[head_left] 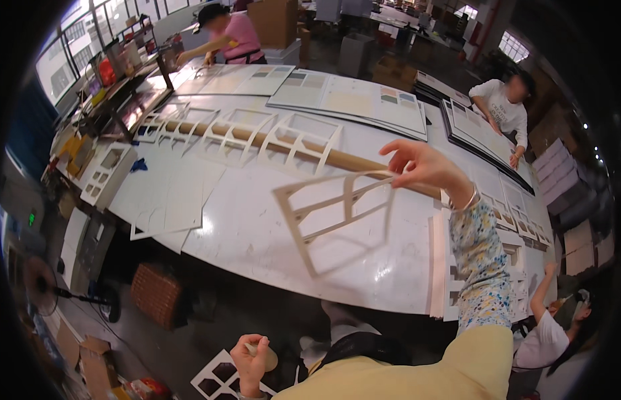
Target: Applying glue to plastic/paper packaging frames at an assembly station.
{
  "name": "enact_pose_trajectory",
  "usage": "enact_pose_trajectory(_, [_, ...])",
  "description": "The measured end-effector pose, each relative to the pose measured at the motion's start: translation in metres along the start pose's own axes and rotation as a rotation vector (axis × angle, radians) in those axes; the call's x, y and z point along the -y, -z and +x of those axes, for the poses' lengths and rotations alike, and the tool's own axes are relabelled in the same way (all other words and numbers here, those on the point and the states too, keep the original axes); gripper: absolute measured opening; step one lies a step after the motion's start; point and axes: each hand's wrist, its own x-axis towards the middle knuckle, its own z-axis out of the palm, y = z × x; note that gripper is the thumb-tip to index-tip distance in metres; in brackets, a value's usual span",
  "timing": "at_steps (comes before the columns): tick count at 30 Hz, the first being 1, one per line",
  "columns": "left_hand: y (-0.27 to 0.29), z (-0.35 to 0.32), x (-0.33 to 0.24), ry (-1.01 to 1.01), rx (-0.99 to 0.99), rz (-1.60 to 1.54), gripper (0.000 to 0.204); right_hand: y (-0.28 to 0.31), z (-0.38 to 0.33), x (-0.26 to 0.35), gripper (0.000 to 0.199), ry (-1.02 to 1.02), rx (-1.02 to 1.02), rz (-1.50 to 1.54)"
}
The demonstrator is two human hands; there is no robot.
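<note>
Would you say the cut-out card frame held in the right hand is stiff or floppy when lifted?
Probably light and fairly floppy: the card frame is thin strips around big openings, pinched at one edge by the right hand. It hangs clear of the white table, so it likely bends easily.

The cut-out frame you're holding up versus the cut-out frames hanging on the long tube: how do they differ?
The frame in the right hand is single, lifted clear above the white table, and blurred; the frames on the cardboard tube are several, side by side, threaded over the tube and resting on the table. The held frame looks tan and larger, being nearer the camera; those on the tube look whiter. Both are flat card pieces with window openings.
</note>
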Motion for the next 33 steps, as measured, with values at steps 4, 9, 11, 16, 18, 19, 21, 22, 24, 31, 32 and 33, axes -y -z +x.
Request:
enact_pose_trajectory(4, [-0.038,0.024,-0.014,-0.007,0.079,-0.022,0.011,0.071,0.031,-0.067,0.048,-0.034,-0.183,0.094])
enact_pose_trajectory(9, [-0.086,0.048,-0.033,-0.05,0.132,0.038,0.011,0.145,0.048,-0.099,0.05,0.044,-0.7,-0.411])
enact_pose_trajectory(11, [-0.097,0.053,-0.035,-0.061,0.119,0.055,0.012,0.139,0.049,-0.102,0.051,0.081,-0.883,-0.591])
enact_pose_trajectory(16, [-0.12,0.062,-0.038,-0.019,0.176,0.104,0.013,0.075,0.031,-0.176,0.05,0.163,-0.84,-0.964])
enact_pose_trajectory(18, [-0.127,0.067,-0.043,-0.018,0.188,0.125,0.012,0.034,0.026,-0.226,0.05,0.074,-0.721,-0.986])
enact_pose_trajectory(19, [-0.13,0.069,-0.046,-0.025,0.19,0.145,0.011,0.016,0.023,-0.247,0.051,0.01,-0.635,-0.966])
enact_pose_trajectory(21, [-0.136,0.072,-0.05,-0.056,0.184,0.161,0.01,-0.014,0.023,-0.281,0.05,0.007,-0.581,-0.837])
enact_pose_trajectory(22, [-0.137,0.073,-0.051,-0.1,0.177,0.18,0.009,-0.026,0.023,-0.293,0.05,0.011,-0.569,-0.829])
enact_pose_trajectory(24, [-0.139,0.073,-0.053,-0.109,0.161,0.2,0.009,-0.045,0.024,-0.311,0.05,-0.106,-0.462,-0.771])
enact_pose_trajectory(31, [-0.144,0.065,-0.052,-0.124,0.16,0.237,0.009,-0.063,0.04,-0.339,0.048,-0.043,-0.504,-0.71])
enact_pose_trajectory(32, [-0.147,0.064,-0.051,-0.128,0.166,0.242,0.009,-0.06,0.04,-0.345,0.048,-0.034,-0.495,-0.714])
enact_pose_trajectory(33, [-0.147,0.064,-0.052,-0.122,0.147,0.242,0.009,-0.059,0.042,-0.35,0.05,-0.087,-0.471,-0.717])
